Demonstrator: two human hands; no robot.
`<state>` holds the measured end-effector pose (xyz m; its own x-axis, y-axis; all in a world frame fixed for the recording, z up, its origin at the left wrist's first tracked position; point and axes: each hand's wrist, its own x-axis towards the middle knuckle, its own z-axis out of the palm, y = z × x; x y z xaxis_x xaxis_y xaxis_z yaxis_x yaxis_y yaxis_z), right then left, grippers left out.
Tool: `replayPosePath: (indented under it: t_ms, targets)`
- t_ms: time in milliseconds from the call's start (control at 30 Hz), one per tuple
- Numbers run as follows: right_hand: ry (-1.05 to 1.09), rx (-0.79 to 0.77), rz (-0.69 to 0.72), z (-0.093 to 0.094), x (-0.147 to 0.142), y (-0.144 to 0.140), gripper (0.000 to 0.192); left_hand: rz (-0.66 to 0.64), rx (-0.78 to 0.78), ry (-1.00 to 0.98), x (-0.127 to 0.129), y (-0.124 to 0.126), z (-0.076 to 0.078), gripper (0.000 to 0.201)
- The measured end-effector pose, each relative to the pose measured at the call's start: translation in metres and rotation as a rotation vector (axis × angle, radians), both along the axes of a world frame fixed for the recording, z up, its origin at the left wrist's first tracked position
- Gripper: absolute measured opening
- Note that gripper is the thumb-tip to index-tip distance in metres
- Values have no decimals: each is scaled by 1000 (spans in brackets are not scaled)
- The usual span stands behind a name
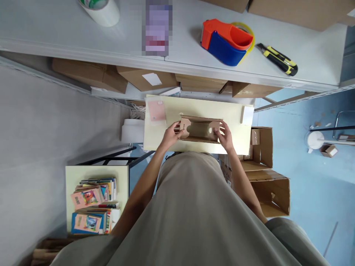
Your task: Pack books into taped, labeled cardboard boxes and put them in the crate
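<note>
A small brown cardboard box point(200, 130), partly folded with its flaps up, lies on a pale yellow tabletop point(194, 109). My left hand point(172, 135) grips the box's left end and my right hand point(226, 136) grips its right end. A pink slip point(156, 111) lies on the tabletop to the left of the box, and a white slip point(246, 114) sits at the right edge.
A grey shelf point(177, 62) above holds an orange and blue tape dispenser point(226, 42), a yellow and black utility knife point(279, 59) and a tape roll point(101, 10). Flat cartons lie under it. Open cartons point(266, 170) stand at right, stacked books point(94, 208) at lower left.
</note>
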<state>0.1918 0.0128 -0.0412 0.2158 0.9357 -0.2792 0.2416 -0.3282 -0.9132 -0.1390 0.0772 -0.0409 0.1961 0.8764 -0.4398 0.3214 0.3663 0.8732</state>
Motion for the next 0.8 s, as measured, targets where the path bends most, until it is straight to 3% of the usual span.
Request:
replayPosePath:
  t_ms: [133, 267, 400, 567, 800]
  targets:
    - [-36, -12, -19, -1, 5, 1, 87, -3, 23, 69, 5, 3, 4, 72]
    - [-9, -5, 20, 11, 10, 4, 88, -12, 44, 62, -1, 9, 24, 104]
    - [34, -18, 91, 34, 19, 3, 82, -131, -14, -120, -20, 12, 47, 125]
    - [53, -75, 185, 47, 29, 1, 80, -308, -42, -152, -29, 14, 57, 156]
    - [-129, -98, 168, 34, 18, 4, 70, -350, 84, -39, -18, 13, 60, 136]
